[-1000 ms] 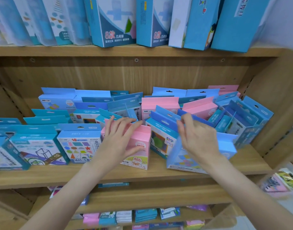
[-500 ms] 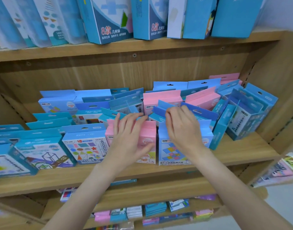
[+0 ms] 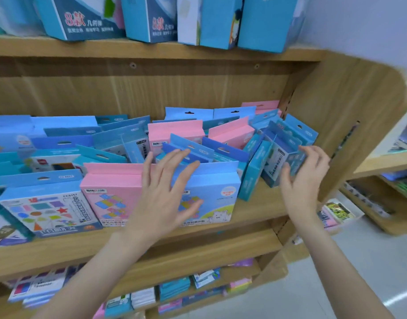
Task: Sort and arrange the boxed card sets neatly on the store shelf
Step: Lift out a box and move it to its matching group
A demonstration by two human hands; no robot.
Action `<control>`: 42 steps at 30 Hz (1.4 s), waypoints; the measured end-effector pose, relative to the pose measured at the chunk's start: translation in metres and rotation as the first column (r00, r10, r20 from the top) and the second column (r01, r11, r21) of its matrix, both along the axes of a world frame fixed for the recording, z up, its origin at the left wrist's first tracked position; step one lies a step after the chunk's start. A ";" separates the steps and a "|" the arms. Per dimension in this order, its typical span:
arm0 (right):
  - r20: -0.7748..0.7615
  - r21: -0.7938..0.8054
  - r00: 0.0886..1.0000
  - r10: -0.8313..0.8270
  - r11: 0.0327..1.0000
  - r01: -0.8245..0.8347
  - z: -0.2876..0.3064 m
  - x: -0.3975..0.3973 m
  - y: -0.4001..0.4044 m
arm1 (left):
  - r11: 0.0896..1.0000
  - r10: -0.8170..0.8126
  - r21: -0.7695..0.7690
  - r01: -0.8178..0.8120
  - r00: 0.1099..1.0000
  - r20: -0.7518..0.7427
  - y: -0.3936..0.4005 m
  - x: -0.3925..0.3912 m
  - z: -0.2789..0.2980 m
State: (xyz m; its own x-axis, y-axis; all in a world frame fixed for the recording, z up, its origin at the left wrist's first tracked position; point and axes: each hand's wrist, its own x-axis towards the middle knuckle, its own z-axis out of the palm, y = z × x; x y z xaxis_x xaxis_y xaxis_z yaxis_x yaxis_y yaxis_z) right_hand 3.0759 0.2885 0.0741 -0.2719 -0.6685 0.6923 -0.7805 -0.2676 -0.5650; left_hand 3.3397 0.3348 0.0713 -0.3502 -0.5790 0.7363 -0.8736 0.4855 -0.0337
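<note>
Boxes of card sets are crowded on the middle wooden shelf (image 3: 255,210), upright in front and tilted behind. At the right end, a teal box (image 3: 281,157) leaning against its neighbours is grasped by the right hand (image 3: 306,178), thumb on its front face and fingers curled over its far edge. In the front row a pink box (image 3: 110,194) and a light blue box (image 3: 211,192) are stood side by side, touching. The left hand (image 3: 165,194) is spread with straight fingers before their upper edges; contact cannot be told. A white-fronted shapes box (image 3: 46,208) is set just left of the pink one. Larger blue cartons (image 3: 152,19) are lined along the upper shelf (image 3: 152,50).
</note>
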 end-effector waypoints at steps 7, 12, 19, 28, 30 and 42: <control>-0.039 0.389 0.997 0.072 0.920 -0.052 0.004 -0.055 -0.063 | 0.997 0.072 -0.017 -0.072 0.997 0.014 -0.013 -0.063 0.005; -0.141 0.398 0.975 0.171 0.912 -0.103 0.005 -0.082 -0.075 | 0.983 0.184 0.022 -0.184 0.982 0.033 -0.023 -0.100 0.010; -0.484 0.428 0.850 0.207 0.903 0.023 0.017 -0.120 -0.037 | 0.948 0.306 0.046 -0.314 0.944 0.125 -0.021 -0.124 -0.004; -0.444 0.447 0.852 0.279 0.892 -0.059 0.024 -0.133 -0.026 | 0.944 0.318 0.064 -0.323 0.944 0.088 -0.021 -0.119 -0.007; -0.394 0.471 0.870 0.297 0.878 -0.087 0.027 -0.136 -0.020 | 0.943 0.321 0.073 -0.326 0.944 0.070 -0.019 -0.116 -0.009; 0.045 0.635 0.590 0.806 0.433 -0.640 0.050 -0.137 -0.033 | 0.936 0.336 0.084 -0.343 0.938 0.088 -0.019 -0.107 -0.011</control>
